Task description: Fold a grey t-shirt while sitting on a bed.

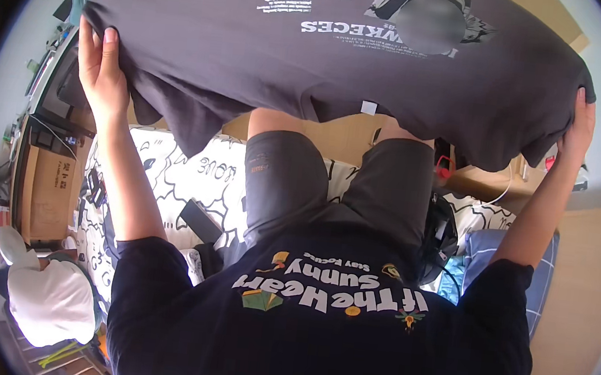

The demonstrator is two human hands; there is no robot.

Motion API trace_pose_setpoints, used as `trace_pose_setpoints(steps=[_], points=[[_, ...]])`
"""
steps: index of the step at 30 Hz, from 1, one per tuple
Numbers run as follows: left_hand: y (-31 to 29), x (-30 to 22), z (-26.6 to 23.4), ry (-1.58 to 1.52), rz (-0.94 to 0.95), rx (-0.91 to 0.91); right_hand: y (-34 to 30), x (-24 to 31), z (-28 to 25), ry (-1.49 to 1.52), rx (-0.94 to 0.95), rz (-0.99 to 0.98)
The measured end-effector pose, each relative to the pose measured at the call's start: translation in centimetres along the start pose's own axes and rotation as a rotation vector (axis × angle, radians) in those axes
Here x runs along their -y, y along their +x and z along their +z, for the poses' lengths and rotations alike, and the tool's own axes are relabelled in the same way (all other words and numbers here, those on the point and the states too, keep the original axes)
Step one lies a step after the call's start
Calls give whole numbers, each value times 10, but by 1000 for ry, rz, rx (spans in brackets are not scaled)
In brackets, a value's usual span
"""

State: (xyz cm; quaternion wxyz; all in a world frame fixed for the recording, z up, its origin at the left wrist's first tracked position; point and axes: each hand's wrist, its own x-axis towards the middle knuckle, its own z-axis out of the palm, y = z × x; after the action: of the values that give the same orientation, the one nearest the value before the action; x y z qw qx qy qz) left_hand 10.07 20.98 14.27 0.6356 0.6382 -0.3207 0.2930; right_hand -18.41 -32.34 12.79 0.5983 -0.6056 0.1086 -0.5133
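A dark grey T-shirt [255,58] with a pale print near its far edge is stretched wide in the air in front of me. Its neckline and a small white label face my body. My left hand [102,68] pinches the shirt's left side, thumb on top. On the opposite side, my right hand [578,125] grips the cloth, with part of its fingers behind the fabric. Loose folds droop from both sides of the shirt, above my knees.
I sit on a bed with a black-and-white patterned sheet [163,173]. A dark flat object [200,221] lies by my left thigh. To the right are a black bag [440,235] and a blue checked pillow [506,253]. A cardboard box [51,190] and a white-covered chair [52,300] stand left.
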Motion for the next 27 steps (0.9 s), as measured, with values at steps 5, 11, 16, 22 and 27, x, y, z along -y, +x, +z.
trace_pose_setpoints(steps=[5, 11, 16, 22, 27], points=[[12, -31, -24, 123, 22, -104, -4, 36, -9, -118, -130, -133], [1, -28, -56, 220, -4, 56, -2, 29, -42, -154, -38, 12], [-65, 69, -50, 617, 14, 372, -17, -90, -65, -642, 161, 151], [-183, 175, -36, 509, -329, 502, -89, -208, -75, -318, 482, 596], [-191, 222, -18, 528, -414, 501, -87, -252, -65, -345, 342, 732]])
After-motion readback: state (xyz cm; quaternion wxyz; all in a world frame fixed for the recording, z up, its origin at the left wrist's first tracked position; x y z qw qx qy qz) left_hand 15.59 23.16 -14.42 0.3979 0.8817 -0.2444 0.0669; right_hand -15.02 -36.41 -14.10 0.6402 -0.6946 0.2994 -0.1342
